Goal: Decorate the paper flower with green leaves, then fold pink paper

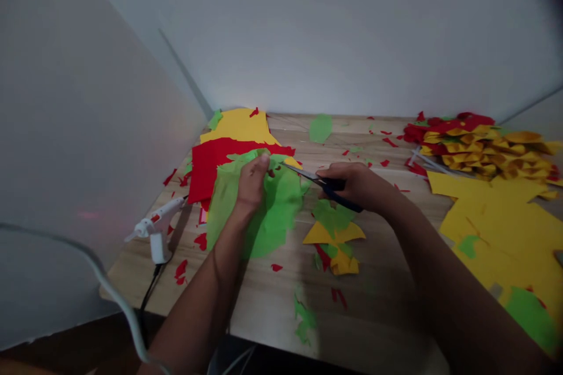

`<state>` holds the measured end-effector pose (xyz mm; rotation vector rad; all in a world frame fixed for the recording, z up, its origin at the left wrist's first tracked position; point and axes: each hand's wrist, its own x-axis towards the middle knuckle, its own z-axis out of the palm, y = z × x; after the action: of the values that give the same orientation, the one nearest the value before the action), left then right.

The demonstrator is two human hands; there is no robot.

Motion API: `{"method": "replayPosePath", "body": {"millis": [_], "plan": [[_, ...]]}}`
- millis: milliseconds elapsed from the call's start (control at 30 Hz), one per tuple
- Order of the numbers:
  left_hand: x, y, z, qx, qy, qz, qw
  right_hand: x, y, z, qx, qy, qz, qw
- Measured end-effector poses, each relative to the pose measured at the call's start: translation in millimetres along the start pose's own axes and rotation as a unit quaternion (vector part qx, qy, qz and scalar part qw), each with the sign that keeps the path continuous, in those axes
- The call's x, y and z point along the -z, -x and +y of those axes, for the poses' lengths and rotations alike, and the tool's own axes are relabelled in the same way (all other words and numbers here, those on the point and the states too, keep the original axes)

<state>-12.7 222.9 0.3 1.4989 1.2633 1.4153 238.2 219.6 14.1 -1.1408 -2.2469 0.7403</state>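
Observation:
My left hand [254, 183] pinches a large green sheet [277, 225], thin and felt-like, near its upper edge. The sheet hangs over the table toward me. My right hand [352, 184] grips dark-handled scissors [336, 190], whose blades point left at the green sheet's upper right edge. Whether the blades touch the sheet is hard to tell. Behind the left hand lie a red sheet [204, 167] and a yellow sheet [237, 125]. Below the scissors, green and yellow cut pieces [334, 233] rest on the wood.
A white glue gun [159, 225] stands at the table's left edge, its black cord running down. A pale cable [94, 266] crosses the lower left. Folded yellow pieces [488, 149] are heaped at the right beside yellow sheets [497, 228]. Red scraps [201, 241] dot the wooden table [272, 316].

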Motion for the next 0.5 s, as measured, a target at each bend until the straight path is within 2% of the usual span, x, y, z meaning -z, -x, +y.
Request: {"method": "replayPosePath", "body": {"millis": [100, 267, 367, 500], "plan": [[-5.4, 1, 1, 0.016, 0.042, 0.013, 0.999, -4, 1, -5, -0.01, 0.025, -0.029, 0.999], [-9.7, 1, -4, -0.001, 0.091, 0.049, 0.995, 13, 16, -6, -0.112, 0.016, -0.092, 0.989], [-13.9, 3, -9, 0.015, 0.126, -0.002, 0.992, 32, 34, 14, -0.19, 0.089, -0.044, 0.977], [-22.4, 9, -13, 0.023, 0.111, -0.093, 0.989, 45, 66, 56, -0.303, 0.242, 0.042, 0.921]]}}
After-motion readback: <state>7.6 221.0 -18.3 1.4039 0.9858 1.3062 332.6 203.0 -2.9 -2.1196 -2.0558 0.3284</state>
